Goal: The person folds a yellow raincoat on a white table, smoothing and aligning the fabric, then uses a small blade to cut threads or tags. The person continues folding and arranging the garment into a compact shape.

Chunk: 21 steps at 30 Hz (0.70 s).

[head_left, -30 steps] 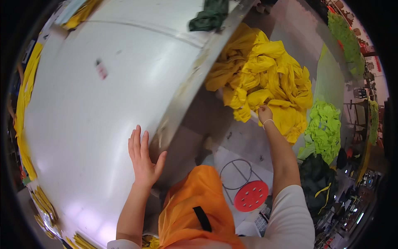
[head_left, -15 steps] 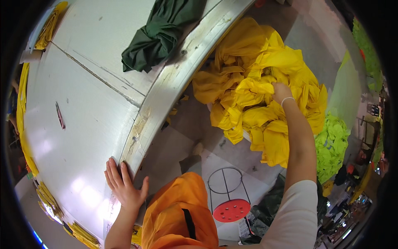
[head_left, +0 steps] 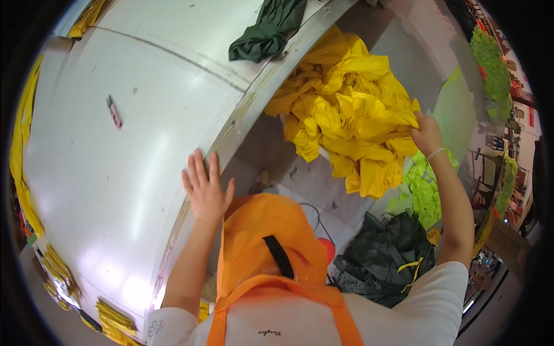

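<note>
A big heap of crumpled yellow fabric [head_left: 352, 115] lies to the right of the white table [head_left: 156, 115], close to its edge. My right hand [head_left: 427, 134], with a bracelet at the wrist, grips the heap's right side, pinching a fold that is pulled out a little. Flat on the table's near edge rests my left hand [head_left: 206, 187], fingers spread, holding nothing. On the tabletop lies a small pair of pink-handled thread snips [head_left: 114, 112]. A bunched dark green cloth [head_left: 268, 32] sits at the far table edge.
Lime-green fabric [head_left: 424, 190] is piled behind my right forearm. A black plastic bag [head_left: 384, 256] stands on the floor at my right, near a partly hidden red stool [head_left: 327, 250]. Folded yellow stacks [head_left: 112, 317] line the table's left side.
My right hand has moved right across the yellow heap and now pulls at its outer fold. My view has shifted; my left hand stays on the table edge.
</note>
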Motion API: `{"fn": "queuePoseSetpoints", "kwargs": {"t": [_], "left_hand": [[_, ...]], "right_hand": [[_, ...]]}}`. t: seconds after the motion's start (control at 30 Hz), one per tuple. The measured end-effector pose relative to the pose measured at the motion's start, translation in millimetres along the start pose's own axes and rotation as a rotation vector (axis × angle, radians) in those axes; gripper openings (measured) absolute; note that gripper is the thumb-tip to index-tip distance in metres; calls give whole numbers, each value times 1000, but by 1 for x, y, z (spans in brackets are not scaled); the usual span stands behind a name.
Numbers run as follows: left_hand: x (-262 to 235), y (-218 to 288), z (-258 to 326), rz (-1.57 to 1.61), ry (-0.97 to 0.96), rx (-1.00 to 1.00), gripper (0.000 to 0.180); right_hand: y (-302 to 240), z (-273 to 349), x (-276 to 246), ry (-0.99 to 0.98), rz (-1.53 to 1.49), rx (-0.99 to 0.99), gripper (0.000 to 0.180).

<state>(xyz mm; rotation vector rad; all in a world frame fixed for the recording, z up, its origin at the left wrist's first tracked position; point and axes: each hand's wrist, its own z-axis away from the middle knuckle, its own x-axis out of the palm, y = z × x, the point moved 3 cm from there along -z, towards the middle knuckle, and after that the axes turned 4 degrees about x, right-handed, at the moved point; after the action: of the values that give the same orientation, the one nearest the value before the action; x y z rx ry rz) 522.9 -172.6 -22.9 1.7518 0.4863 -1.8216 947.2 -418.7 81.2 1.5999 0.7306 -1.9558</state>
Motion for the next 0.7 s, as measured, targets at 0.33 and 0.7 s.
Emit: {"fn": "queuePoseSetpoints", "kwargs": {"t": [0.33, 0.7], "left_hand": [[1, -19, 14, 186, 122, 97, 78], [-2, -2, 13, 106, 138, 77, 80]], "right_hand": [[-57, 186, -105, 233, -247, 291, 8], [-28, 214, -33, 657, -1192, 610, 4]]}}
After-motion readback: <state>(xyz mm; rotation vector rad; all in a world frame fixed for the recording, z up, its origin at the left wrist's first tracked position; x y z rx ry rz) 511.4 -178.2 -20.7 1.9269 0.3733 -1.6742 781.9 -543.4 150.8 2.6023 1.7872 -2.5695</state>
